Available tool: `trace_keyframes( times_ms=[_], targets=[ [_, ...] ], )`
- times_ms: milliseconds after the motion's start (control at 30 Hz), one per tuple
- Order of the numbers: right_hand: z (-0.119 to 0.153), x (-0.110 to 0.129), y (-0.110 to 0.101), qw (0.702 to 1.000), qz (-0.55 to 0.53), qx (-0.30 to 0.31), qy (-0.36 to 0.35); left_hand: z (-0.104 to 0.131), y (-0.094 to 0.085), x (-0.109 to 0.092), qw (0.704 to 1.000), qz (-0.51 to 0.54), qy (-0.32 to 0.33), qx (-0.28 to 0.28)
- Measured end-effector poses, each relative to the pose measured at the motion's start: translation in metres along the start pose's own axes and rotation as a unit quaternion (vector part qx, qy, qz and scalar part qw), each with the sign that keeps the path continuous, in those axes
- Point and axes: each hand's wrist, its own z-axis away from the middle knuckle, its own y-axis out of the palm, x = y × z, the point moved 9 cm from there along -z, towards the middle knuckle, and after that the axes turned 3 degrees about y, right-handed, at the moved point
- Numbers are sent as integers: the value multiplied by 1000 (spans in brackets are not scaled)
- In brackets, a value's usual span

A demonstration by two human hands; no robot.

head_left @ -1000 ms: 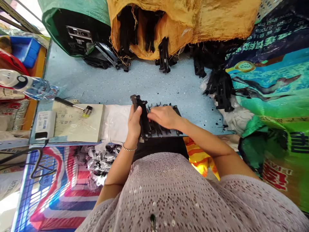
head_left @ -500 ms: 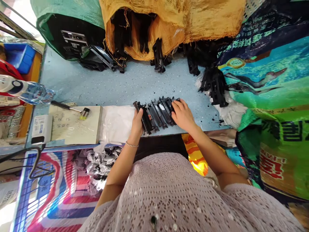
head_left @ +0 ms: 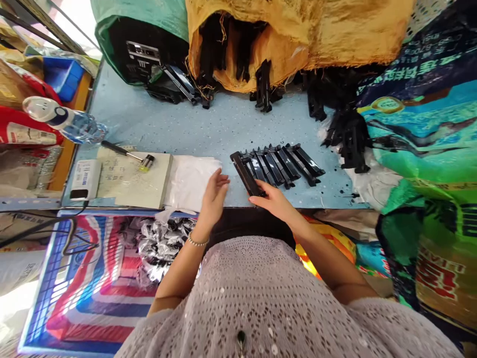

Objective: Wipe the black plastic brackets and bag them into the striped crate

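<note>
A long black plastic part (head_left: 244,173) lies slantwise at the left end of a row. My right hand (head_left: 275,202) grips its near end between thumb and fingers. Beyond it, several similar black parts (head_left: 283,165) lie side by side on the blue tabletop (head_left: 238,127), with shiny strips along them. My left hand (head_left: 215,196) holds nothing; its fingers are apart, over the right edge of a stack of thin white plastic bags (head_left: 188,181).
A notepad (head_left: 149,191) bears a small hammer-like tool (head_left: 128,153), beside a white box (head_left: 85,179) and a water bottle (head_left: 80,124). Orange (head_left: 298,44) and green (head_left: 141,12) sacks of black parts line the back. Below left is a blue basket (head_left: 37,303) with silvery packets (head_left: 160,248).
My left hand has let go of the leftmost black part and moved left. My right hand has moved from the row's right end to that part. The camera view has shifted.
</note>
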Motion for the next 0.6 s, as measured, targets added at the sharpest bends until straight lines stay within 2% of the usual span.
trace_keyframes(
  times_ms=[33,100,167,200,300,400,500,600],
  targets=[
    [-3,-5,-1,999,-43,9,15,4,-23,-2,995,-95,22,-33],
    [-7,-8,2,992,-122,24,34,11,-55,-2,957,-275,57,-78],
    [-11,-4,13,979,-194,46,42,12,-67,4,917,-387,72,-66],
    [-14,-1,20,973,-222,55,44,10,-69,9,909,-407,70,-48],
    [-20,13,40,956,-279,80,46,2,-76,23,932,-360,33,-19],
    [-26,27,63,936,-319,141,58,-3,-87,30,965,-260,-17,-36],
    [-37,34,88,912,-344,213,76,-4,-90,28,973,-225,-31,-48],
    [-55,29,108,905,-349,226,93,0,-92,28,977,-197,-50,-55]
  ],
)
